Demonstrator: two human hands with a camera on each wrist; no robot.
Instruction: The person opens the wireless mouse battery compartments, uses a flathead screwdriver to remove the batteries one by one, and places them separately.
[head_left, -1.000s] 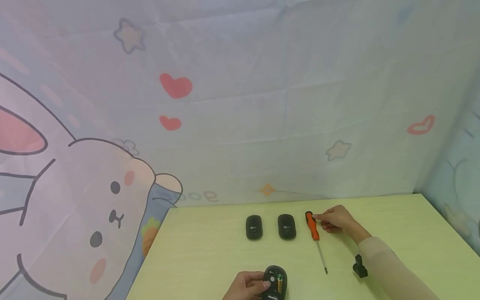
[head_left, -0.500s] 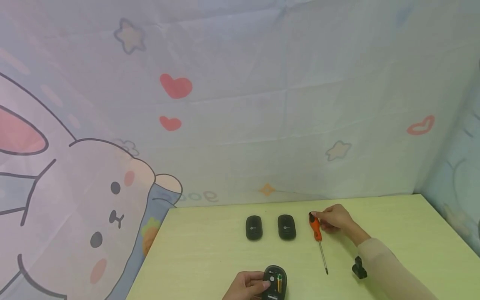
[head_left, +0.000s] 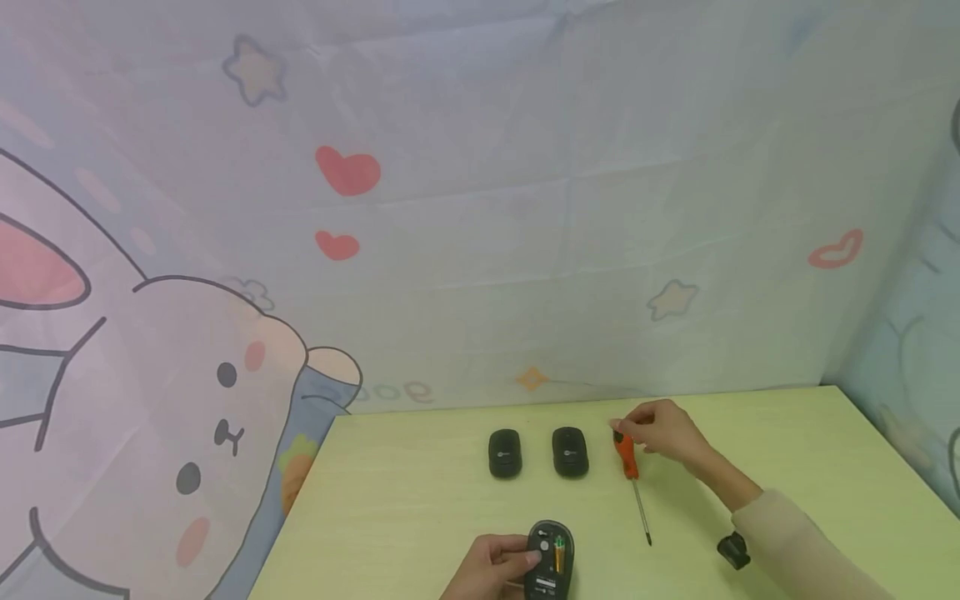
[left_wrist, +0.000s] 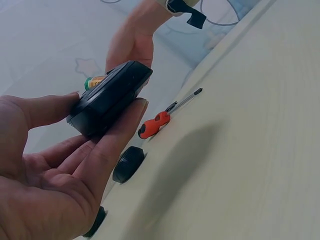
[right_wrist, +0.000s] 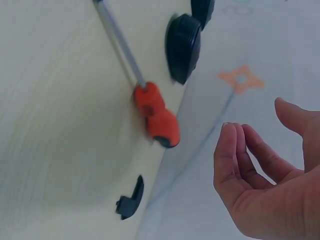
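Fingers (left_wrist: 115, 142) of the left hand (head_left: 487, 571) grasp a black mouse (head_left: 546, 573) by its left side, the thumb on its upturned underside. It is raised above the near part of the counter (head_left: 390, 500). A green-and-gold battery (head_left: 559, 557) shows at the right of that underside, and the left wrist view has its green end jutting clear of the casing.

The right hand (head_left: 666, 429) is released: its fingers bend loosely and the thumb stands apart. It hovers at the far right, near the handle of a screwdriver (head_left: 627, 462). This lies on the counter, its orange handle with a black end to the far side and its metal tip pointing near. Right of the handle lies a small black piece (right_wrist: 131, 200), visible from both wrists.

Left of the screwdriver, two more black mice rest top up, well apart from the held one: a left mouse (head_left: 505, 454) and a right mouse (head_left: 571, 452). A black clip (left_wrist: 189, 12) sits at the right arm's pale sleeve (head_left: 795, 533). Behind the counter hangs a printed backdrop (head_left: 465, 292) with hearts, stars and, at left, a rabbit (head_left: 150, 467).
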